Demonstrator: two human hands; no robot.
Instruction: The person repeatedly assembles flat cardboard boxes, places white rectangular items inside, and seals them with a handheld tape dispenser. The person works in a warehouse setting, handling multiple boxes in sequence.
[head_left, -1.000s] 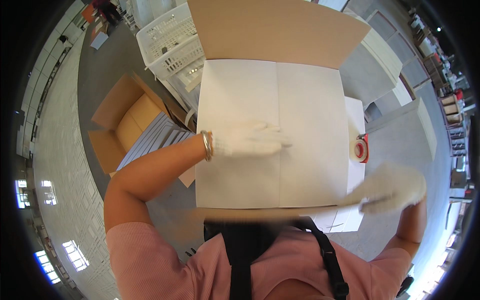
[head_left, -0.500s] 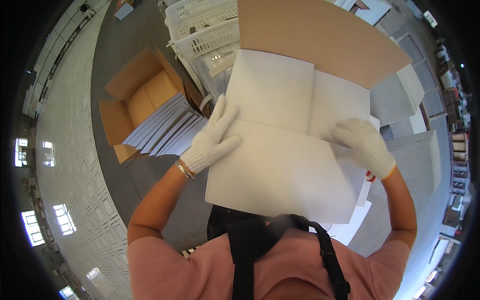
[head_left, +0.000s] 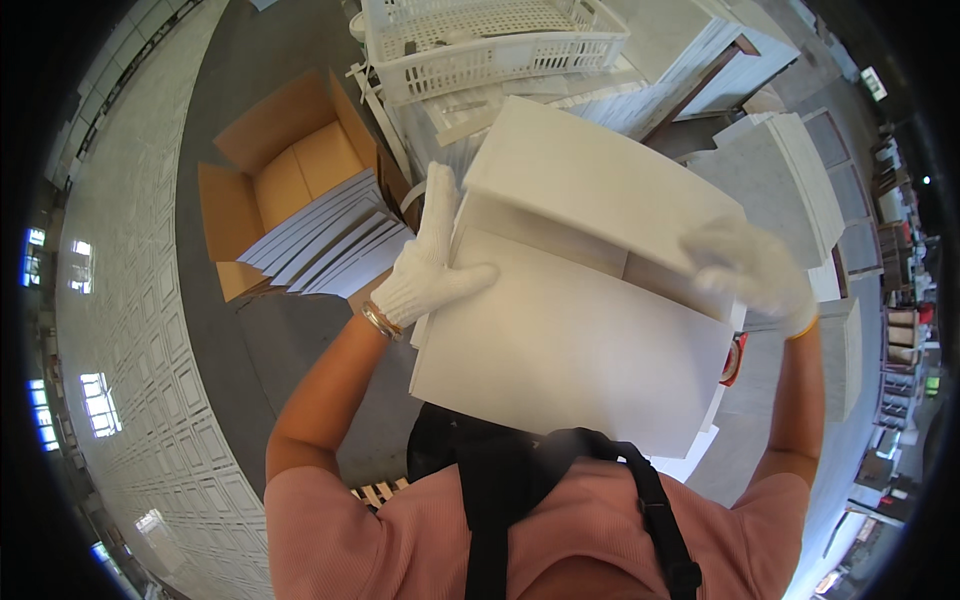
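Observation:
A white cardboard box (head_left: 570, 340) lies in front of me, its near flap folded down over the top. The far flap (head_left: 590, 170) slants over it, and a dark gap shows between the two. My left hand (head_left: 430, 260), in a white knit glove, lies on the box's left edge with the thumb stretched over the near flap and the fingers pointing away. My right hand (head_left: 755, 270), gloved too, is at the right end of the far flap; its fingers are smeared by motion. Beside the box's right edge shows part of a round red-rimmed thing (head_left: 735, 360).
An open brown carton (head_left: 230, 215) holding several white flat sheets (head_left: 325, 240) stands to the left. Beyond the box is a white plastic crate (head_left: 500, 65). Pale stacked slabs (head_left: 775, 190) stand at the right, and glossy patterned panels (head_left: 150, 330) lie far left.
The upright far flap, brown on its inner side, has come down toward me and now shows its white face. My right hand has moved slightly right; my left stays at the left edge.

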